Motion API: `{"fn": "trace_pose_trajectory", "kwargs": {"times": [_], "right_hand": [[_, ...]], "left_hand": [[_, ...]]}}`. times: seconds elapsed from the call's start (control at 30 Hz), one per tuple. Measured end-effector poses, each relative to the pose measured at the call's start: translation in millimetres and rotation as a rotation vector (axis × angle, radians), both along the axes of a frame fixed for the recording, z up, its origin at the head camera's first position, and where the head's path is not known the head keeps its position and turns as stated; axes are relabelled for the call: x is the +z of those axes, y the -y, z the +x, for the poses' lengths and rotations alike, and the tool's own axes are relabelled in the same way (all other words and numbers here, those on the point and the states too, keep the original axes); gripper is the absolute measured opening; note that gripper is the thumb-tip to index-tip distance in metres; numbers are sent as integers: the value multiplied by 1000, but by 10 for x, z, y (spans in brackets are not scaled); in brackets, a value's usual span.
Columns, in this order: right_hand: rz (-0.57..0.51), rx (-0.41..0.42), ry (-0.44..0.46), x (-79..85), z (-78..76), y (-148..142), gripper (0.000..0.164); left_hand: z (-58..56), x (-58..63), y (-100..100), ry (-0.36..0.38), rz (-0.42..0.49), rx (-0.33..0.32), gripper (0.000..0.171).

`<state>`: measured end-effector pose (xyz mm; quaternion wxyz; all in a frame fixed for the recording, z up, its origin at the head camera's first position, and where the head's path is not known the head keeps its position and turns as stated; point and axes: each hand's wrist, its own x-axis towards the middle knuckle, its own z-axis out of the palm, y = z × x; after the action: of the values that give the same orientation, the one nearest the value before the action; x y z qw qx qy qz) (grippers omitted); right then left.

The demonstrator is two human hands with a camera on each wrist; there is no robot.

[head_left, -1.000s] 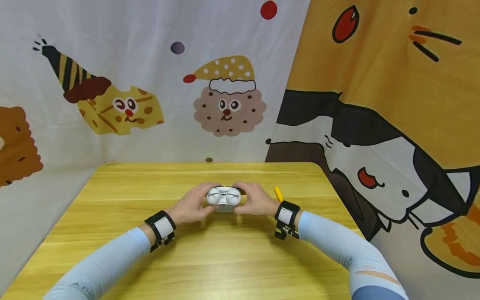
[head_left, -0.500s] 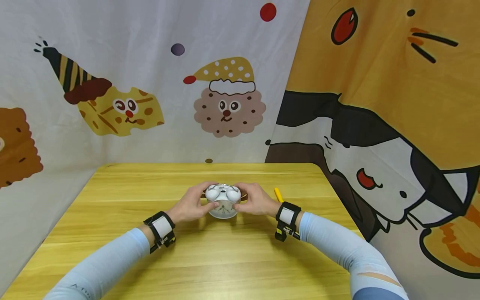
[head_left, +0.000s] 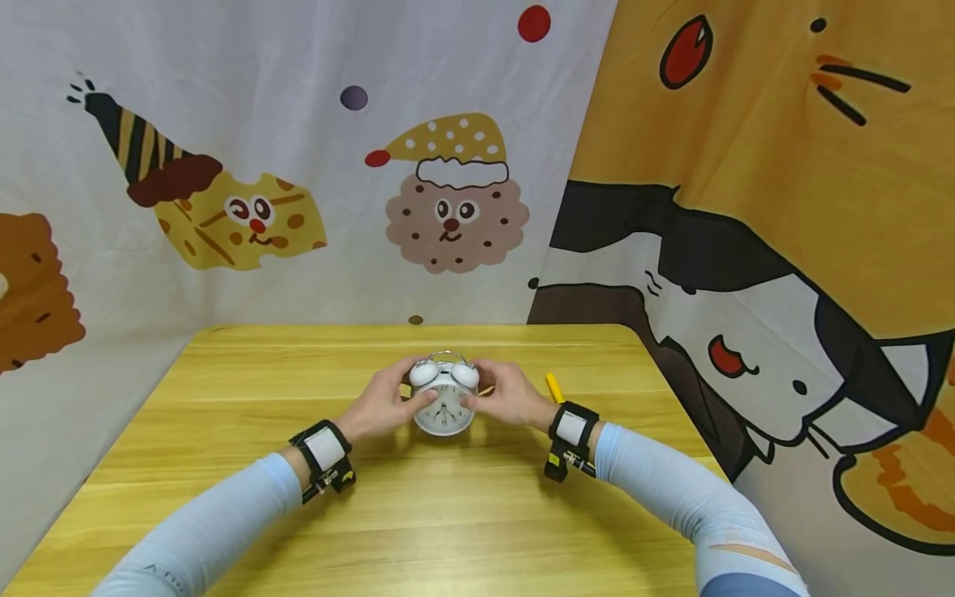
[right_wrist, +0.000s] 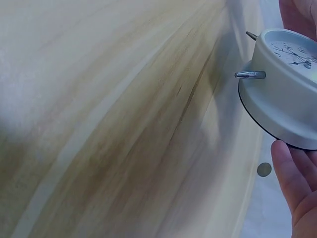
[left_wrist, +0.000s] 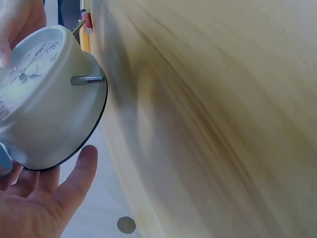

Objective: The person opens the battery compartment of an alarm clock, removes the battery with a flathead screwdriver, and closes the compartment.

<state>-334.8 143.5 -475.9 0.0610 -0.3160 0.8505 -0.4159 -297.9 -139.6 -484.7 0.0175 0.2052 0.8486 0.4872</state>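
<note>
A white twin-bell alarm clock [head_left: 444,414] is held between both hands at the middle of the table. Its dial faces up toward the head camera, and the two bells and handle are at the far side. My left hand [head_left: 382,405] grips the clock's left side, thumb at the dial's edge and fingers behind. On the other side my right hand [head_left: 515,398] grips it the same way. Both wrist views show the clock's short metal feet [left_wrist: 88,80] standing out from the casing, near the wood, and fingertips [right_wrist: 281,151] against its back rim.
A yellow stick-like object [head_left: 554,387] lies on the wooden table [head_left: 448,514] just beyond the right wrist. Behind the table's far edge hangs a cartoon-printed curtain [head_left: 298,99]. Dark bands with small devices [head_left: 326,454] are strapped round both wrists.
The clock has tilted back in my hands: first only its top and bells showed, then part of the dial, and now the full face. Both hands have stayed in nearly the same place.
</note>
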Motion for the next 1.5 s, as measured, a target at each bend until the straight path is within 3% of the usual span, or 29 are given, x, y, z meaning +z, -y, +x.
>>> {"fn": "trace_pose_trajectory", "kwargs": {"times": [0.33, 0.63, 0.97, 1.33, 1.5], "right_hand": [[7, -71, 53, -20, 10, 12, 49], [9, -138, 171, -56, 10, 53, 46], [-12, -134, 306, -129, 15, 94, 49], [31, -187, 396, -163, 5, 79, 61], [14, -195, 432, -164, -8, 62, 59]], "left_hand": [[-17, -29, -27, 32, 28, 55, 64], [-34, -29, -35, 72, 30, 118, 66], [-25, -70, -29, 120, -8, 134, 66], [-52, -118, -88, 155, -51, 149, 66], [-68, -110, -119, 155, -59, 144, 64]]}}
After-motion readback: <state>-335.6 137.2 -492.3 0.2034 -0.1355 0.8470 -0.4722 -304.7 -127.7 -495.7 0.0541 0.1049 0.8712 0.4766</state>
